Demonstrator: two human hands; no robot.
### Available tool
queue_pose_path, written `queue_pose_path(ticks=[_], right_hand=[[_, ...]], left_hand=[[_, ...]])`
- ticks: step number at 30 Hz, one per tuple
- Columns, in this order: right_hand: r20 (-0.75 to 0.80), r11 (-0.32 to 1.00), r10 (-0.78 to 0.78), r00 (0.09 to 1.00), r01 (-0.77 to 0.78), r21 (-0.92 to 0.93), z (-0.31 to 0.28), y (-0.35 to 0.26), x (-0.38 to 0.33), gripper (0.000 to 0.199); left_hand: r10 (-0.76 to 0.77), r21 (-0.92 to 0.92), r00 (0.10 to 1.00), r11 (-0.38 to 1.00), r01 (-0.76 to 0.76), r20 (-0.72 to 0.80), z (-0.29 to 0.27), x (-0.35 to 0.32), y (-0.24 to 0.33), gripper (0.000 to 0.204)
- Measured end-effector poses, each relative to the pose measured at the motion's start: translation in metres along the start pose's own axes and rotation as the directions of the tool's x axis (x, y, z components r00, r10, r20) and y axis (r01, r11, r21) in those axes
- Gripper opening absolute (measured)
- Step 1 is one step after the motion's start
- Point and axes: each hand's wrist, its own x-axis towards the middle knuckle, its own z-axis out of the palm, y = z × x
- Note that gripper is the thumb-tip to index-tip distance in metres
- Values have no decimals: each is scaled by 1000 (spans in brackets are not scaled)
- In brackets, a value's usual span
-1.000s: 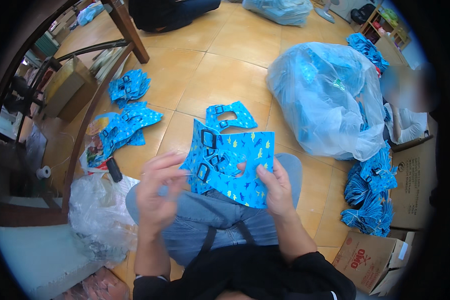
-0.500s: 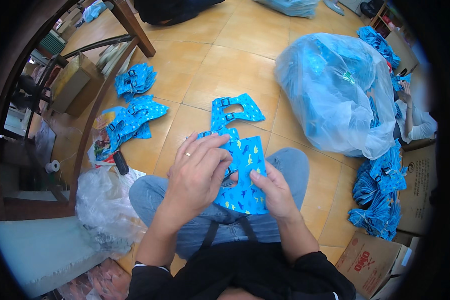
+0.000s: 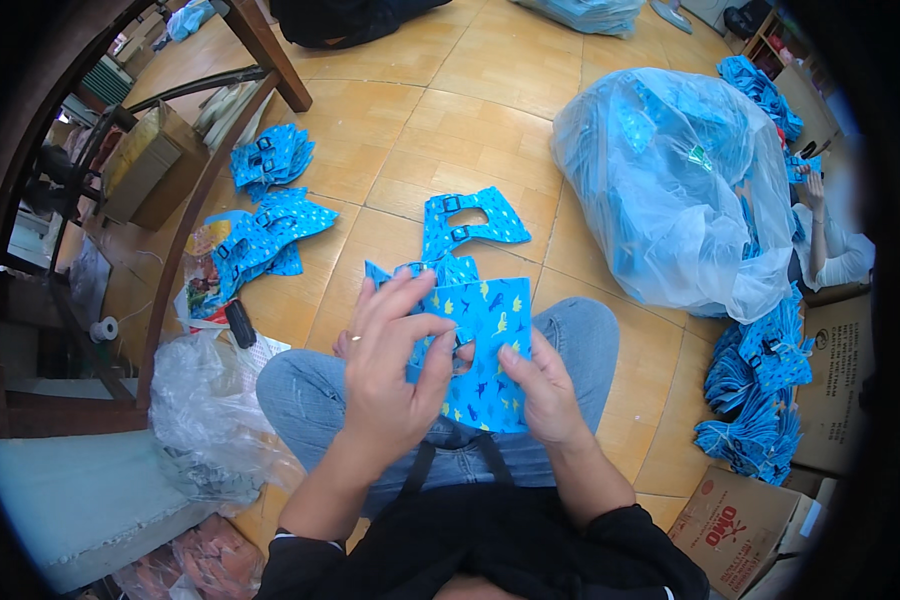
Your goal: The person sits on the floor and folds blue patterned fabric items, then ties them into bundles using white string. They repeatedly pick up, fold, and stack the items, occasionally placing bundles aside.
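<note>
A blue patterned fabric piece (image 3: 490, 330) with small dinosaur shapes lies over my lap. My left hand (image 3: 390, 370) pinches it at a strap or buckle in the middle, thumb pressed against the cloth. My right hand (image 3: 542, 395) grips its lower right edge. Another blue fabric piece (image 3: 465, 222) with black buckles lies flat on the tiled floor just beyond my knees.
Two heaps of blue pieces (image 3: 265, 235) lie on the floor at left. A large clear plastic bag (image 3: 680, 190) full of blue fabric sits at right, with stacked blue pieces (image 3: 755, 400) and cardboard boxes (image 3: 750, 525) beside it. Another person's arm (image 3: 825, 235) shows at the far right. A crumpled plastic bag (image 3: 200, 400) lies by my left knee.
The fabric was held spread open between both hands; now it is folded smaller over my lap, and my left hand has come across onto its middle.
</note>
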Motion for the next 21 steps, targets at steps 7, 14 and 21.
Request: queue_pose_path(ticks=[7,14,21], right_hand=[[8,998,-61,998,61,12,5,5,3,36],[39,998,-40,998,42,-54,9,3,-1,37],[46,999,-1,999,2,-33,8,3,0,37]], left_hand=[[-247,-27,969,969,246,-25,-5,-7,13,8],[-222,50,975,974,222,-16,5,-5,10,8],[-188,55,982,981,188,-16,6,-4,8,8]])
